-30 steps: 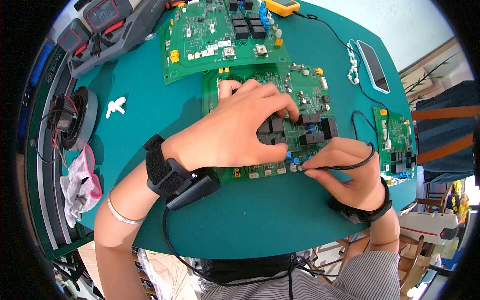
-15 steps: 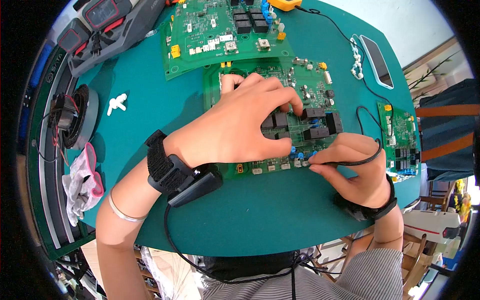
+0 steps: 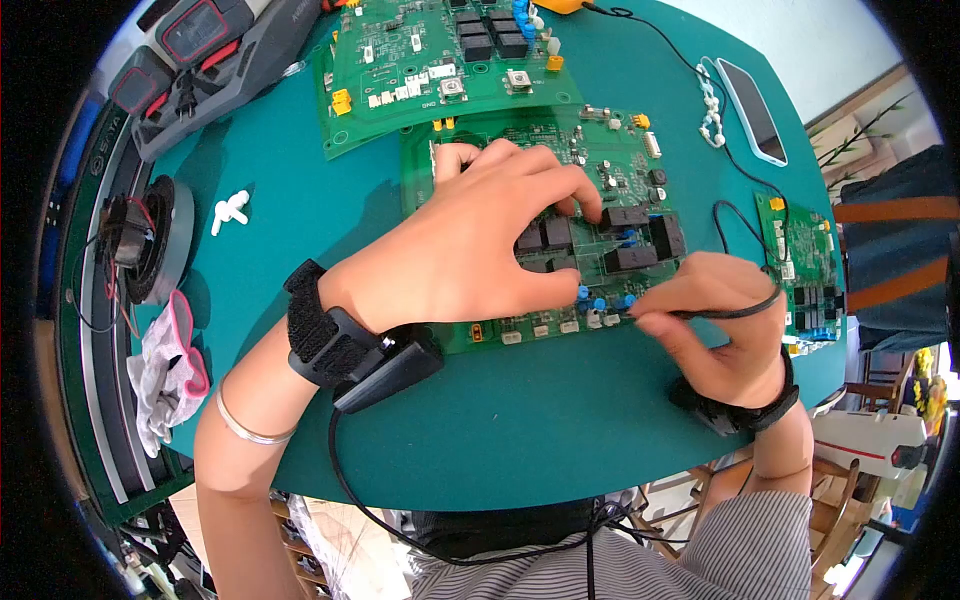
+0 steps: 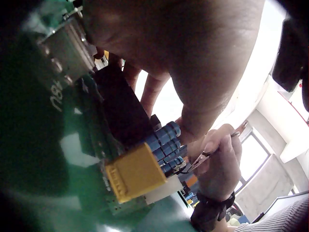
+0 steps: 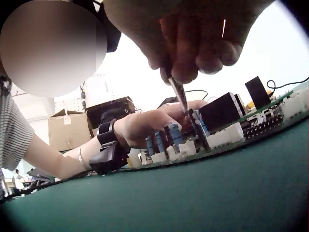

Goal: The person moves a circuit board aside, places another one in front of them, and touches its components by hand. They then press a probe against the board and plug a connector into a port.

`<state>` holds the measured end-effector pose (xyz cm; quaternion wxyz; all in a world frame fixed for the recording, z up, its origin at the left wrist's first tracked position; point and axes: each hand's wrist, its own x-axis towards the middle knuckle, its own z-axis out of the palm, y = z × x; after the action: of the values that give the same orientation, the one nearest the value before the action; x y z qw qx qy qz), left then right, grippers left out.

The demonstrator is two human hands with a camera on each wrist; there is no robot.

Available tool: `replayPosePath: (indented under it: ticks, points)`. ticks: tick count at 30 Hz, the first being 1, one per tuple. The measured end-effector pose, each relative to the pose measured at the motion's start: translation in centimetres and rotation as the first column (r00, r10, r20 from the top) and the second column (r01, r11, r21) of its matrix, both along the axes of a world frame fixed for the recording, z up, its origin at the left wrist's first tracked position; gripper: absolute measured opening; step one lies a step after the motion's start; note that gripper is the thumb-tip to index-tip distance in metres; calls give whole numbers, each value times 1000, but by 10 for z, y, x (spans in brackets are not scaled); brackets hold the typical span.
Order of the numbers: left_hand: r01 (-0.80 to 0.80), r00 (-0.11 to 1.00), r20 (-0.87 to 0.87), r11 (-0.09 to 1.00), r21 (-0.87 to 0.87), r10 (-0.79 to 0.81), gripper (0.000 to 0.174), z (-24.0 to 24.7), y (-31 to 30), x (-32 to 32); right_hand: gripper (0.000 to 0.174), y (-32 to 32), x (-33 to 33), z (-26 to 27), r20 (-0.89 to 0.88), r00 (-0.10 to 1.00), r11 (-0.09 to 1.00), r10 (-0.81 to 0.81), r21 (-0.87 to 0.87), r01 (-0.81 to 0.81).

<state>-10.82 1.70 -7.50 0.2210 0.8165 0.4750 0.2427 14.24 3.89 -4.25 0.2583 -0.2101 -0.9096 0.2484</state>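
Observation:
In the head view my left hand [image 3: 450,235] lies spread over a green circuit board [image 3: 550,325], its fingers bent down around black relays [image 3: 630,260]. Its thumb tip is right beside blue banded resistors [image 3: 598,305] near the board's front edge. At that edge my right hand [image 3: 720,310] pinches a slim metal clip [image 5: 178,94] on a black lead [image 3: 735,312]. The clip points down among the upright resistors and white connectors [image 5: 227,135] in the right wrist view. A yellow block-shaped component [image 4: 137,171] stands close in the left wrist view.
A second circuit board [image 3: 390,105] overlaps the back edge of the first; a smaller one [image 3: 795,250] is at right. A phone [image 3: 752,110], a white cord [image 3: 710,105], a yellow device [image 3: 560,5], small white pieces [image 3: 230,212] and a glove [image 3: 165,375] lie around.
My right hand has shifted a little to the right along the board's front edge, keeping the clip pinched. The left hand keeps its place on the board. The head view has shifted slightly.

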Motion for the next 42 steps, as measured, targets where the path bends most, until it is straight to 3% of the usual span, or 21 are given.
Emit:
replayPosePath:
  ticks: [5,42]
  points:
    - [4,1000,-7,1000,-10,-4,46,2,-1,0,6,3,6,0,-54,994,995,-97,-30,96]
    - [20,1000,2,1000,-6,-20,47,4,-1,-1,6,3,4,-3,15,999,999,-42,-28,42]
